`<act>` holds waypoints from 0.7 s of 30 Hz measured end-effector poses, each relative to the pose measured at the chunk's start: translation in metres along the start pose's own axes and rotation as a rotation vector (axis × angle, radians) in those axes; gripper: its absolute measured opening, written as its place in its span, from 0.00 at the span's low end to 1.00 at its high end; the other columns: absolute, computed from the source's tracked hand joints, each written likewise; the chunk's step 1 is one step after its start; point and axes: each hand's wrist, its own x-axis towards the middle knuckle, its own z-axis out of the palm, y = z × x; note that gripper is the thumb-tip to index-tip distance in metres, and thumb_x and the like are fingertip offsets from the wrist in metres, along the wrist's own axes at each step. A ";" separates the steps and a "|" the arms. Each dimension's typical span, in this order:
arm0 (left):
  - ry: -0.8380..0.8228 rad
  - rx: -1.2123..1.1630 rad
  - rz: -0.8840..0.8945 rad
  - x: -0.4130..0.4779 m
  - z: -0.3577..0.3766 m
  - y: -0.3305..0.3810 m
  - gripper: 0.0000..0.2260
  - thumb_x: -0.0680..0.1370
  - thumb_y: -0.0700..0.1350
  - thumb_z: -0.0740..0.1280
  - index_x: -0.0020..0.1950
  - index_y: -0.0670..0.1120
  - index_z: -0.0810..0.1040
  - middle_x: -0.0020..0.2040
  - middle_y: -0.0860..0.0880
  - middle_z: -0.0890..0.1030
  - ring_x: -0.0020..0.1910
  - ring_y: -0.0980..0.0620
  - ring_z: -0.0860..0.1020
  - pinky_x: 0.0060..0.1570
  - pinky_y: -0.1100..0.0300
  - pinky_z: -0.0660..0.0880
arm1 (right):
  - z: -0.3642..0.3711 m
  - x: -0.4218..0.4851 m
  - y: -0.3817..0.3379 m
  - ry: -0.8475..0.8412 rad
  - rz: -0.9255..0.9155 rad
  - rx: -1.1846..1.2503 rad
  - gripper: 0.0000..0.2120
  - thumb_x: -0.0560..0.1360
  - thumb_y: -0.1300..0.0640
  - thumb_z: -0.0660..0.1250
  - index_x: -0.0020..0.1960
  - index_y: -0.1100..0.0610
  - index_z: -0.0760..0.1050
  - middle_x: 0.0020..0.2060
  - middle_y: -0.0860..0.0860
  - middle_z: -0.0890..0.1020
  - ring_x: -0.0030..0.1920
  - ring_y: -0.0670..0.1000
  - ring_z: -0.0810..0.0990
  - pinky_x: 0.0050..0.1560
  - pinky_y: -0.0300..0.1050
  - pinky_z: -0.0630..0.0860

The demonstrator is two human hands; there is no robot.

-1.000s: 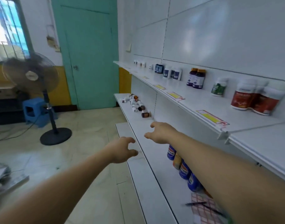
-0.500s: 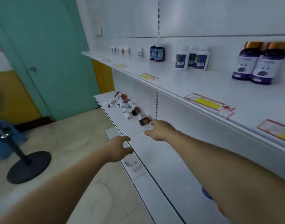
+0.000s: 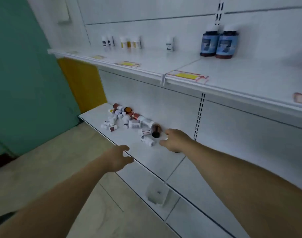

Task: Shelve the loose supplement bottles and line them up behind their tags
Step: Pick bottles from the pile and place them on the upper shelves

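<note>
Left hand point(image 3: 118, 157), right hand point(image 3: 176, 141) bare; forearms point(image 3: 232, 172) bare, uncovered throughout.

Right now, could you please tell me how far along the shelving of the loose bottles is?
Done: small white bottles and two blue-labelled bottles stand upright at the back of the upper shelf. In hand: nothing; the right hand is open beside a brown bottle, the left hand empty at the edge of the lower shelf. Left: the pile of loose bottles lying on that shelf.
</note>
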 end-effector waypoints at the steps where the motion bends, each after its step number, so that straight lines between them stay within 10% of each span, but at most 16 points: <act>1: -0.022 0.017 0.020 0.017 -0.012 -0.017 0.26 0.77 0.57 0.64 0.73 0.51 0.65 0.72 0.47 0.66 0.68 0.47 0.69 0.64 0.58 0.66 | 0.007 0.013 -0.013 0.000 0.033 0.010 0.38 0.71 0.34 0.62 0.74 0.52 0.60 0.69 0.55 0.70 0.66 0.59 0.70 0.65 0.53 0.69; 5: -0.105 0.033 0.050 0.086 -0.054 -0.068 0.26 0.77 0.58 0.63 0.73 0.50 0.64 0.72 0.46 0.66 0.68 0.47 0.68 0.65 0.57 0.65 | 0.024 0.066 -0.056 0.008 0.125 -0.014 0.39 0.67 0.28 0.58 0.72 0.48 0.62 0.65 0.51 0.74 0.63 0.58 0.73 0.63 0.56 0.69; 10: -0.177 0.110 0.085 0.189 -0.083 -0.112 0.27 0.78 0.58 0.62 0.74 0.49 0.62 0.75 0.46 0.62 0.69 0.46 0.67 0.65 0.58 0.64 | 0.040 0.151 -0.080 0.067 0.148 0.089 0.24 0.76 0.45 0.64 0.68 0.52 0.68 0.56 0.53 0.79 0.50 0.53 0.77 0.42 0.41 0.69; 21: -0.093 0.280 0.203 0.391 -0.078 -0.215 0.26 0.75 0.53 0.67 0.71 0.48 0.66 0.66 0.44 0.71 0.63 0.45 0.71 0.59 0.56 0.71 | 0.129 0.361 -0.125 0.090 0.198 0.077 0.20 0.73 0.48 0.66 0.63 0.54 0.71 0.57 0.53 0.79 0.54 0.55 0.79 0.53 0.49 0.76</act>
